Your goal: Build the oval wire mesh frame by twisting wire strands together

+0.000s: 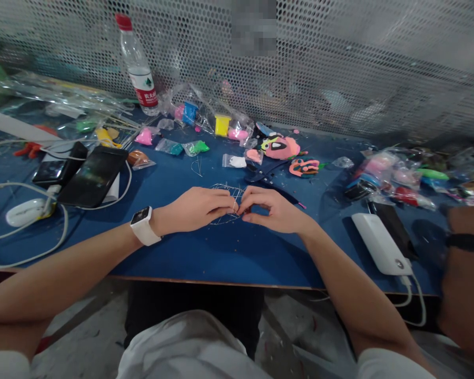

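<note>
My left hand (199, 209), with a white-strapped watch on the wrist, has its fingers closed on a thin wire frame (226, 220). The frame is a rounded, basket-like mesh of silvery wire, partly covered by my hands. Opposite it, my right hand (272, 211) pinches the frame's right side, thumb and forefinger meeting at the wire. My fingertips nearly touch each other there. Just behind my right hand lies a dark blue tool (265, 171), perhaps pliers. A loose bent piece of wire (198, 167) rests on the table beyond my left hand.
Bagged coloured clay (221, 126) and clay figures (281, 147) line the back, near a water bottle (142, 79). Phones (94, 176) and cables lie left; a white power bank (379, 243) lies right. Another person's arm (466, 284) enters at right. A perforated metal panel (319, 63) stands behind.
</note>
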Available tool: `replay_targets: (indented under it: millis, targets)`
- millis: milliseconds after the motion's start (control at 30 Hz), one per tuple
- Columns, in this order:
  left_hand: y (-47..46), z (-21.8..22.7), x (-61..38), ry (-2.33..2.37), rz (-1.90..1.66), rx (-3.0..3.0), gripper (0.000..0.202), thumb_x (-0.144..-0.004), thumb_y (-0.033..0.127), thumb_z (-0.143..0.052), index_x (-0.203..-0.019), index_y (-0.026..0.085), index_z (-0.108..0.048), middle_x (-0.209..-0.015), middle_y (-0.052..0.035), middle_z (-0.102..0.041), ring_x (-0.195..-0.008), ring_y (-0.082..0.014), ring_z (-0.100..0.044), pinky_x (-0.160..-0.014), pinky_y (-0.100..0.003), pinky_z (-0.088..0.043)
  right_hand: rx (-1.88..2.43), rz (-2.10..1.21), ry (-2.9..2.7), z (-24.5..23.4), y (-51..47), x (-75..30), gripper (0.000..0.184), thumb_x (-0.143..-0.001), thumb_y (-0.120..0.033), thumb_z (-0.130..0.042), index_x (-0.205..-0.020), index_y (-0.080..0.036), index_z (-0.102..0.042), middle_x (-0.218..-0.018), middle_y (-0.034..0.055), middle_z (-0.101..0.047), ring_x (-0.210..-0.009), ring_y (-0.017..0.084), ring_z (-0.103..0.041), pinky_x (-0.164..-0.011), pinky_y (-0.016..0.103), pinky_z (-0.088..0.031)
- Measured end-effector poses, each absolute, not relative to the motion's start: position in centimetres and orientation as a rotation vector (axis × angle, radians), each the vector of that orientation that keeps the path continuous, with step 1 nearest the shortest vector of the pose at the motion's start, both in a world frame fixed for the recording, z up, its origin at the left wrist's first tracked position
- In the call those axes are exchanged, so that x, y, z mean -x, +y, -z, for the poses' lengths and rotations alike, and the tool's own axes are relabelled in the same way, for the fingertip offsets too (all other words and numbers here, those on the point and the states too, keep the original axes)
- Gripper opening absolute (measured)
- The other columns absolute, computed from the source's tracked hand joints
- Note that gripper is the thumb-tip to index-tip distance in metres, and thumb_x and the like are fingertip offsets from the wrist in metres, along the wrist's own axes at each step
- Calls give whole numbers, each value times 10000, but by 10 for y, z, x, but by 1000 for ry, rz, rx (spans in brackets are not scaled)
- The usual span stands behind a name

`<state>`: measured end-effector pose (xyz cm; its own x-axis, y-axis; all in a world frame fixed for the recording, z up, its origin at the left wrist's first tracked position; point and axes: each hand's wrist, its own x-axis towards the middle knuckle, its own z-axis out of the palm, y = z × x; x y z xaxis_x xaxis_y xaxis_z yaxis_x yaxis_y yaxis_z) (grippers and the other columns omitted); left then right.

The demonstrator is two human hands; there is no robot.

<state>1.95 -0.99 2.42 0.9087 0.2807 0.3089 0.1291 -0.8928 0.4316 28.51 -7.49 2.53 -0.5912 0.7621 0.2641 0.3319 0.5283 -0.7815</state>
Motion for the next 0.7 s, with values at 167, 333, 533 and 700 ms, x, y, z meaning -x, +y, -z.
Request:
replay_targets:
  millis: [167, 333, 533, 700]
  targets:
    - [-10, -26, -20, 344, -496, -2590, 294, -1151, 237, -445, -1078, 187, -725, -972, -24, -756, -756, -139, -661, -700, -256, -427, 917, -849, -2208, -28, -77, -283, 47, -1035, -229, -728, -1065, -227, -764, -1007, 35, -667, -871, 163, -687, -782, 320, -573]
    - [-8, -27, -20, 337, -496, -2566, 273, -1140, 250, -489, -1105, 209, -757, -964, -16, -782, -769, -143, -686, -705, -253, -429, 945, -831, -2227, -28, -78, -282, 33, -1045, -241, -722, -1055, -232, -752, -1013, 36, -661, -877, 169, -681, -774, 322, -569]
    - [-9, -25, -19, 303, -499, -2555, 255, -1117, 190, -507, -1058, 205, -755, -1011, -8, -801, -809, -138, -710, -730, -247, -451, 960, -826, -2243, -28, -79, -281, 18, -1027, -240, -756, -1044, -235, -754, -1020, 27, -653, -869, 163, -675, -772, 311, -558]
    - [-10, -25, -20, 291, -500, -2578, 278, -1098, 147, -497, -1061, 220, -762, -1003, -1, -797, -816, -135, -716, -720, -246, -446, 1015, -832, -2251, -28, -80, -282, 78, -1011, -291, -790, -1035, -236, -740, -1014, 19, -619, -842, 153, -655, -749, 296, -551]
